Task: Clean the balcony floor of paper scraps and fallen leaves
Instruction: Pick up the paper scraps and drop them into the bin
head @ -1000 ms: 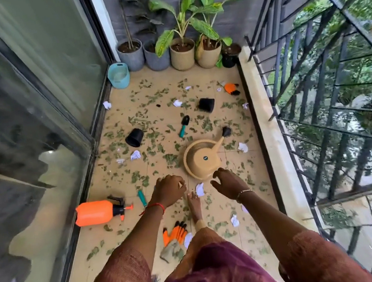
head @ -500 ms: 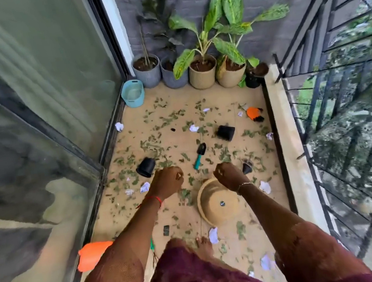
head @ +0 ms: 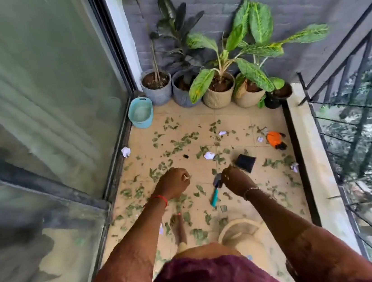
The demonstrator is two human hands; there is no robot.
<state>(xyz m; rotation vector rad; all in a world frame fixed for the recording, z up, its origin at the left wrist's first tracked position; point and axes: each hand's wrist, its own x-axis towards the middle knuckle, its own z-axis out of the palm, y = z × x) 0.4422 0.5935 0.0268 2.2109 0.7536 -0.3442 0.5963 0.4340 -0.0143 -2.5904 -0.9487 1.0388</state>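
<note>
L hand (head: pixel 174 183): fingers curled; contents can't tell.
R hand (head: pixel 235 180): curled above trowel (head: pixel 215 195); grip can't tell.
Floor (head: pixel 232 120): leaves (head: pixel 180 142), paper scraps (head: pixel 208 155).

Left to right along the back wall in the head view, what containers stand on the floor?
Teal plastic tub, grey ribbed pot, second grey ribbed pot, cream ribbed pot, second cream pot, small black pot.

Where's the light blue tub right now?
In the head view, the light blue tub sits in the far left corner, by the glass door and beside the leftmost grey plant pot.
</note>
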